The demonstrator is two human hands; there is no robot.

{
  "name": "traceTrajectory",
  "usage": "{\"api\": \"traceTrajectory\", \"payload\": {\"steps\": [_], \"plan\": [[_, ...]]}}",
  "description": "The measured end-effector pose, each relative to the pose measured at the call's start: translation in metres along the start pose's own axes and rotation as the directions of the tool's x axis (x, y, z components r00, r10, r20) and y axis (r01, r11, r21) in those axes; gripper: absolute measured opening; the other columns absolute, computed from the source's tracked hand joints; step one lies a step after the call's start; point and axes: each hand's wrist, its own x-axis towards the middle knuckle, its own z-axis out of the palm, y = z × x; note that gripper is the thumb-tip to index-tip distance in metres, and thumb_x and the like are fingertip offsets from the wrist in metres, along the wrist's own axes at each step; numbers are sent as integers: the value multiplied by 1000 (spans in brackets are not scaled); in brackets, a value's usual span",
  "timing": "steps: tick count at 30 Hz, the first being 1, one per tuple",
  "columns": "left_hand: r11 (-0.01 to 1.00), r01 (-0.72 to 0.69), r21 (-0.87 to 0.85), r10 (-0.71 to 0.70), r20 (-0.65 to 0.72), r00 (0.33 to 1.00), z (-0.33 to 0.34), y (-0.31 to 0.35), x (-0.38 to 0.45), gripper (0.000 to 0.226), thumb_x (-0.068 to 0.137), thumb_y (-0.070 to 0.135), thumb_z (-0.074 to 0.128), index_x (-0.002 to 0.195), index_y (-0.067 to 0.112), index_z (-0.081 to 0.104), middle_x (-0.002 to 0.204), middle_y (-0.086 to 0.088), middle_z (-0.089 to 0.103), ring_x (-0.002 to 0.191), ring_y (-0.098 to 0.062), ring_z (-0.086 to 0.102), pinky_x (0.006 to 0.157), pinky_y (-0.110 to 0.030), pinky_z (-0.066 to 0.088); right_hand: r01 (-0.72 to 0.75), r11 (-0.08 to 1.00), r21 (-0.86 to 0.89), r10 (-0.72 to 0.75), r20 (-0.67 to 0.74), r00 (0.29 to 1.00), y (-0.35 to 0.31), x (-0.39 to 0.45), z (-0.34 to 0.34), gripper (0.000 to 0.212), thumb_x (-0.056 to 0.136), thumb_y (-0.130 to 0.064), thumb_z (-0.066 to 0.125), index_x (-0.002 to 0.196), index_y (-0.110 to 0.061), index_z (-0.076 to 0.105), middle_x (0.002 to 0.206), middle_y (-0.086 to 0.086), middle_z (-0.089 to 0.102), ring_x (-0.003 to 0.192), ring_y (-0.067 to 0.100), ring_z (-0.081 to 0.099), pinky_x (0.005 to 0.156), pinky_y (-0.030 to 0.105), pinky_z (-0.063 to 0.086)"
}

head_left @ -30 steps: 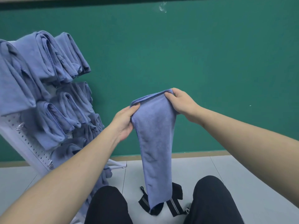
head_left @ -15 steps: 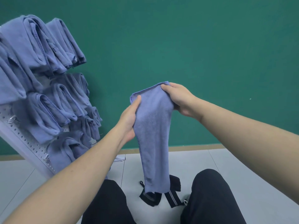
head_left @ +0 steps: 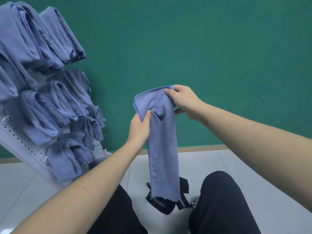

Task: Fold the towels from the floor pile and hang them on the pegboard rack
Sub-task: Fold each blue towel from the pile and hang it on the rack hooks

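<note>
- While it hangs in a long narrow strip, a blue towel [head_left: 163, 149] is held in the air before the person's knees, above the floor [head_left: 253, 166].
- Right hand [head_left: 184, 100] pinches the top corner, fingers clenched on the cloth; left hand [head_left: 139, 129] grips the left edge just below the top.
- Folding looks nearly done; the next move probably calls for doubling the strip, then carrying it left.
- Left stands a white pegboard rack [head_left: 33, 154], its hooks already loaded with rows of folded blue towels [head_left: 42, 107].
- A black strap [head_left: 168, 203] lies on the floor beneath.
</note>
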Motion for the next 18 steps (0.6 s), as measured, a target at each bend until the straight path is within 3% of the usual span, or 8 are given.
{"api": "traceTrajectory", "payload": {"steps": [4,7,9,11,13,15,18], "plan": [[1000,-22,-17,23,64,998,14,-7,-1,21,108,31,40,121,33,56,110,21,66,104,2,63,85,-20,50,-72,975,211,59,67,996,-2,3,11,15,102,-20,49,93,-17,61,81,2,70,64,15,66,56,26,56],[988,46,-150,-30,106,994,26,-7,0,15,106,26,42,107,25,57,85,3,65,72,-17,65,71,-34,58,-80,958,275,63,72,995,4,8,22,12,102,-21,53,95,-18,62,80,1,66,63,13,62,57,26,56],[948,120,-295,-100,85,991,30,-6,7,13,102,15,40,97,17,52,67,-1,48,54,-19,45,55,-34,50,-48,934,355,30,54,998,14,10,27,15,102,-28,53,105,-17,62,84,3,65,65,12,61,56,27,55],[905,188,-382,-175,68,982,29,-4,18,15,101,11,37,91,16,46,60,0,40,49,-17,36,50,-30,40,-46,898,438,39,24,999,40,10,30,24,103,-33,48,119,-18,59,93,4,68,72,13,63,60,31,57],[868,238,-436,-230,73,970,28,-3,30,18,100,9,33,85,17,39,59,-2,33,47,-16,29,51,-29,36,-79,928,364,56,74,996,83,7,34,29,99,-34,44,125,-26,54,109,0,70,93,14,65,76,34,57],[842,270,-467,-268,73,961,29,-2,42,21,101,11,31,83,19,35,57,-1,33,43,-15,27,49,-26,36,-134,973,187,76,289,954,131,-5,38,35,95,-41,53,129,-32,52,129,-11,61,120,8,57,94,32,49],[813,316,-490,-309,99,946,29,-1,59,26,102,16,29,78,20,34,52,4,35,38,-11,26,41,-19,32,-138,986,-95,167,543,823,177,-24,47,46,88,-41,74,127,-29,52,127,-17,59,117,4,56,94,22,44]]}}
